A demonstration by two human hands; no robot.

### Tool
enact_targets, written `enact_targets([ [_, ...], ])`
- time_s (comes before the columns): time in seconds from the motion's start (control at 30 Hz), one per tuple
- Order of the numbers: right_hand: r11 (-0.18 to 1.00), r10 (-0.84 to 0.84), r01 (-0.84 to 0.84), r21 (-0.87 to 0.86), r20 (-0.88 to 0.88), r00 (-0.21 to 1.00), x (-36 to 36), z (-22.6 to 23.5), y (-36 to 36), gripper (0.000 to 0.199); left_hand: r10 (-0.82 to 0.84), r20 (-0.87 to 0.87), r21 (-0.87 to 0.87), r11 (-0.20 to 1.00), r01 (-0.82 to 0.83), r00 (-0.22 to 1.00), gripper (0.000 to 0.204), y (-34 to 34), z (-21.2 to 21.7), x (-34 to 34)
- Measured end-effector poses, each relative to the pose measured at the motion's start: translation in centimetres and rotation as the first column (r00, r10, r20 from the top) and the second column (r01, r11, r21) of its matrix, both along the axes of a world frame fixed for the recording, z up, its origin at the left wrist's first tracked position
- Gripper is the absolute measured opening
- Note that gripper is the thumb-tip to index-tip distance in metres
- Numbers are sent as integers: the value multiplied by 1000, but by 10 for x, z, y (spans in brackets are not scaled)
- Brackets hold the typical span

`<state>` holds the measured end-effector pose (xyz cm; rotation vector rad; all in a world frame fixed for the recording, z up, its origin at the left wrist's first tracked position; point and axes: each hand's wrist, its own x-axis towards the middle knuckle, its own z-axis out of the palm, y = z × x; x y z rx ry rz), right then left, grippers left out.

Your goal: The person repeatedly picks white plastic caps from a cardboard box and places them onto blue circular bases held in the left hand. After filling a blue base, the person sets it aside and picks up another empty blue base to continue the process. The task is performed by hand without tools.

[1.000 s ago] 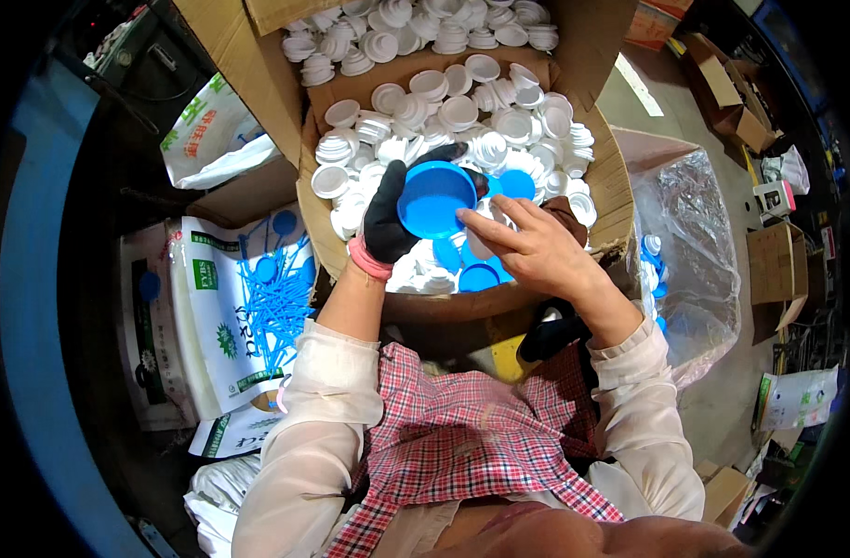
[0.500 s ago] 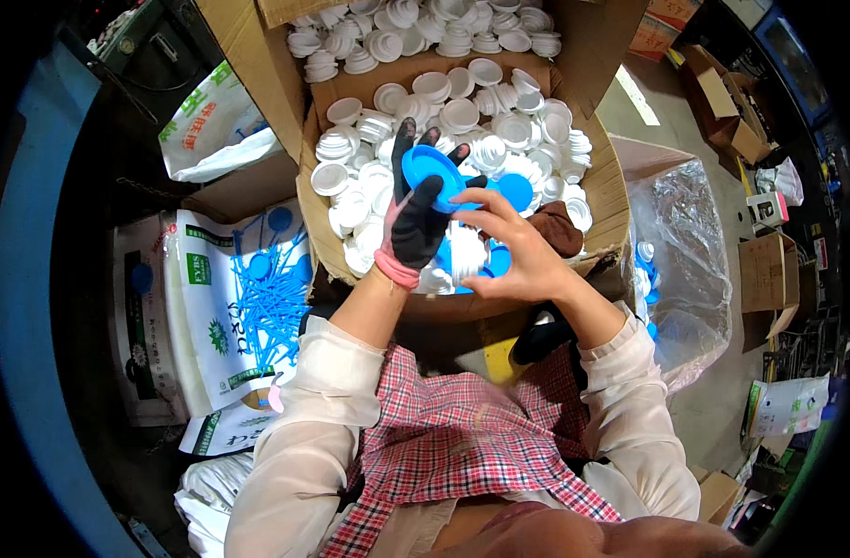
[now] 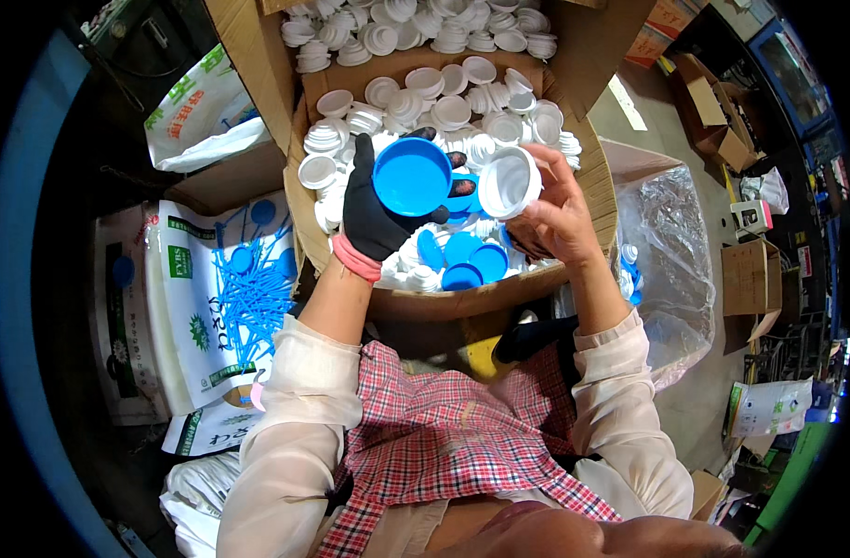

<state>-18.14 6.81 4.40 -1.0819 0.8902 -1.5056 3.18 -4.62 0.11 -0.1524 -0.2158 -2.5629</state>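
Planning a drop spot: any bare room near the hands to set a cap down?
Little. The cardboard box is packed with white caps; only a small dip of blue caps lies under the hands. Left hand holds a blue lid, right hand a white cap. Bags crowd both sides: printed sack and clear bag.

The person's left hand wears a black knit glove with a pink-red cuff band at the wrist. The right hand is bare. Both arms are covered by long, thin, pale cream sleeves, slightly sheer and loosely creased, pushed up short of the wrists. Over the front of the body lies a red, white and dark checked cloth, perhaps an apron, though the fisheye rim bends it too much to be sure.
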Motion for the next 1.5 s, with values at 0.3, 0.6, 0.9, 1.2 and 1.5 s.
enact_targets([
  [0.3, 995, 35, -6, 101, -289, 957, 11, -13, 4, 57, -90, -38, -124, 989, 85, 995, 83, 11, -11, -16],
  [0.6, 909, -409, 184, -374, -714, 568, 10, 14, 12, 65, 96, 82, -150, 985, -83, 992, 66, 20, -11, -24],
  [0.9, 907, -422, 201, -371, -782, 459, 36, 3, 12, 62, 197, 122, -280, 947, -156, 973, 57, 40, -13, -42],
  [1.2, 903, -429, 193, -383, -787, 444, 39, 0, 10, 60, 500, 342, -610, 762, -217, 795, 67, 39, -22, -42],
  [1.5, 933, -361, 178, -314, -823, 440, 42, 3, 12, 62, 457, 278, -633, 749, -196, 845, 69, 48, 0, -30],
])
